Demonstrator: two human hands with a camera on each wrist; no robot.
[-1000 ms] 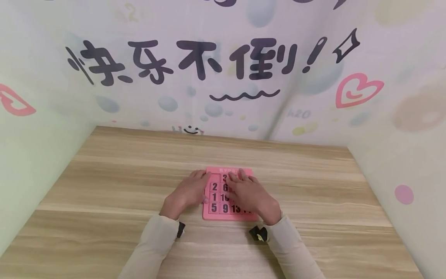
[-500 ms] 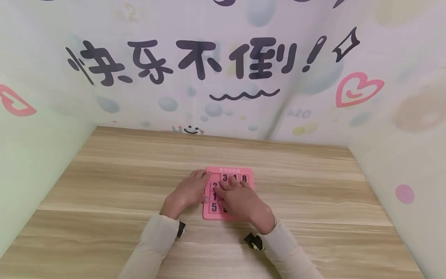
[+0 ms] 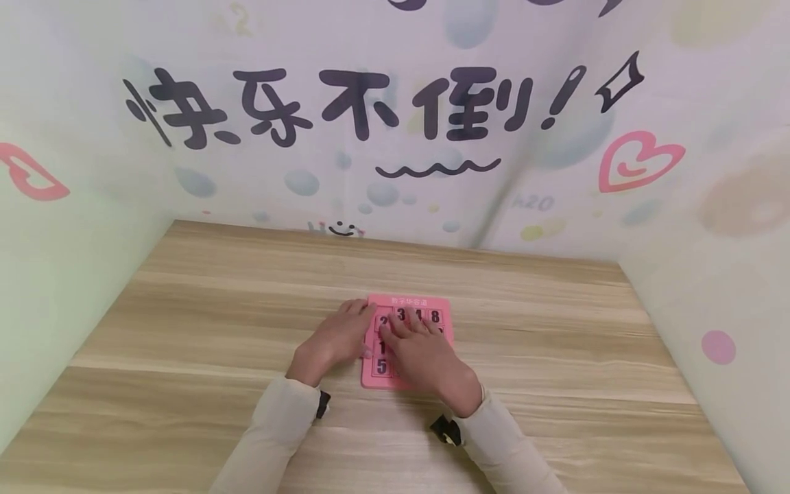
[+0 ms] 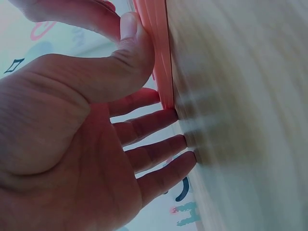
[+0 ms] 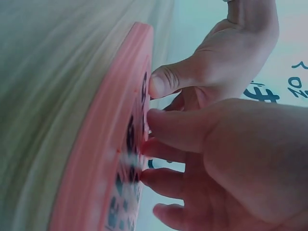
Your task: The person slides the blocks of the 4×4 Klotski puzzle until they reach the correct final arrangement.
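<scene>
A pink sliding number puzzle lies flat on the table, with black numbers on its square tiles. My left hand rests along the puzzle's left edge. In the left wrist view its thumb touches the edge, and several fairly straight fingers reach down to the tabletop. My right hand lies over the middle of the puzzle, fingertips on the tiles; one finger is at the tile marked 2. Tiles 3, 4 and 8 show in the far row. The right hand covers many of the other numbers.
The wood-grain table extends around the puzzle on all sides. A printed white wall sheet with dark lettering rises behind it, and pale walls enclose the left and right sides.
My right hand has moved left across the puzzle, uncovering the 8. The 2 tile has slid away from me into the far-left gap. My left hand has stayed at the edge.
</scene>
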